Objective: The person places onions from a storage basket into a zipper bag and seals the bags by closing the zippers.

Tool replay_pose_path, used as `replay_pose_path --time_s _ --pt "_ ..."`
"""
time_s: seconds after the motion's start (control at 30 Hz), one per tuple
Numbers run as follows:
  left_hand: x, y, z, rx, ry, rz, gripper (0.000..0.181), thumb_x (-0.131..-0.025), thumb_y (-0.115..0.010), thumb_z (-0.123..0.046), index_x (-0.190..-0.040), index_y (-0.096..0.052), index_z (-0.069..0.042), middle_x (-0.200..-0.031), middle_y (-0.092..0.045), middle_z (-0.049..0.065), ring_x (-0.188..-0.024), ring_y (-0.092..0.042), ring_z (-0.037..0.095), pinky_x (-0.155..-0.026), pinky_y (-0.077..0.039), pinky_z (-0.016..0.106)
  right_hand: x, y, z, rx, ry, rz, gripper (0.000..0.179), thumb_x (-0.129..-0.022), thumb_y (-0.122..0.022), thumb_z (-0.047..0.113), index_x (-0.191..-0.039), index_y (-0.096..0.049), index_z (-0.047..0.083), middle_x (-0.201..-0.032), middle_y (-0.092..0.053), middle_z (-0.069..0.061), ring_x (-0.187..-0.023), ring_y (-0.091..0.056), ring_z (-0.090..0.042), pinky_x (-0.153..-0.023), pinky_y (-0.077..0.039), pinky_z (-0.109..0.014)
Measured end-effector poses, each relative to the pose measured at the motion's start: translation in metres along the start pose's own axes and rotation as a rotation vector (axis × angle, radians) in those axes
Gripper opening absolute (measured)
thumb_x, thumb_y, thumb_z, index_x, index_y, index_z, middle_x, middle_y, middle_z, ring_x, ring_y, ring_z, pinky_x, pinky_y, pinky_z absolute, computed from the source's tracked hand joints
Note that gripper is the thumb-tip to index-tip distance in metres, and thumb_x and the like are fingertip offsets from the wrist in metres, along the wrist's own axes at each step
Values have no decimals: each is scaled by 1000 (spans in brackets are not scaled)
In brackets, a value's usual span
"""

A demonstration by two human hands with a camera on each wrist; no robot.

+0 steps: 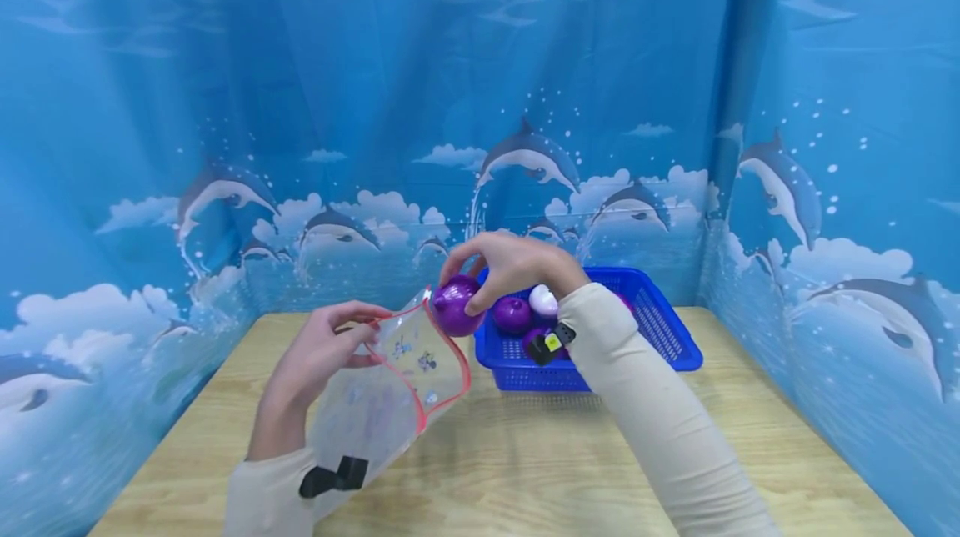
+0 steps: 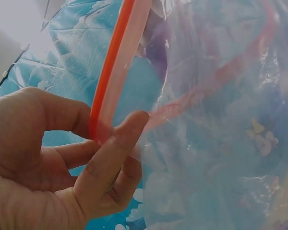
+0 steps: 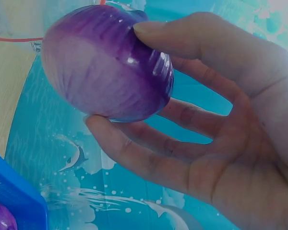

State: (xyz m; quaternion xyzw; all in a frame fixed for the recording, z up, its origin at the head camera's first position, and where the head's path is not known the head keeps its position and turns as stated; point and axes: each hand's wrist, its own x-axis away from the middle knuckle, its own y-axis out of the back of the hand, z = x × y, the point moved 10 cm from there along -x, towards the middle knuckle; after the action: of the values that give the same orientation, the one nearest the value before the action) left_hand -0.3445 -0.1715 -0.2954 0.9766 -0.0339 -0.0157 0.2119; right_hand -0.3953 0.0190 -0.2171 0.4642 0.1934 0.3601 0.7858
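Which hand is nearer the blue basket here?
Right. The right hand, its grip on a round purple item, is by the left end of the blue basket; the left hand is farther left, pinching the clear bag.

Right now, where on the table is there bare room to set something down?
The table is bare in front of the blue basket, between the clear bag and right sleeve, and again right of that sleeve, up to the curtain. The bag's mouth is crowded by the left hand, right hand and held purple onion; round items occupy the basket.
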Motion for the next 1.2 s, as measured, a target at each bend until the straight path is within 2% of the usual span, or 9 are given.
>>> replay_pose_path --time_s 0.4,0.8,1.0,1.2 --pt "-1 1 0 14 -26 3 37 -104 -54 -13 -138 -61 -2 -142 -57 23 -122 -59 38 -89 -65 42 -2 -8 16 1 41 34 40 -85 -83 17 -122 -71 28 -135 -64 2 -126 -61 -24 -90 -63 -35" --pt "0 5 -3 28 -30 -23 37 -103 -52 -11 -139 -61 -4 -144 -53 23 -123 -58 38 -90 -65 40 -4 -17 37 21 93 72 41 -85 -83 15 -123 -71 27 -138 -62 1 -127 -59 -25 -88 -63 -30" --pt "-1 7 -4 24 -28 -35 37 -104 -51 -12 -140 -60 -5 -143 -54 21 -125 -57 36 -91 -64 41 -5 -23 45 52 108 90 41 -85 -83 15 -122 -71 29 -140 -61 3 -126 -61 -21 -90 -62 -30" --pt "1 6 -6 42 -48 -31 38 -105 -51 -12 -142 -58 -4 -144 -51 23 -120 -57 33 -89 -65 40 -7 -31 51 38 136 123 41 -86 -82 12 -123 -71 24 -139 -63 1 -126 -62 -23 -94 -61 -32"
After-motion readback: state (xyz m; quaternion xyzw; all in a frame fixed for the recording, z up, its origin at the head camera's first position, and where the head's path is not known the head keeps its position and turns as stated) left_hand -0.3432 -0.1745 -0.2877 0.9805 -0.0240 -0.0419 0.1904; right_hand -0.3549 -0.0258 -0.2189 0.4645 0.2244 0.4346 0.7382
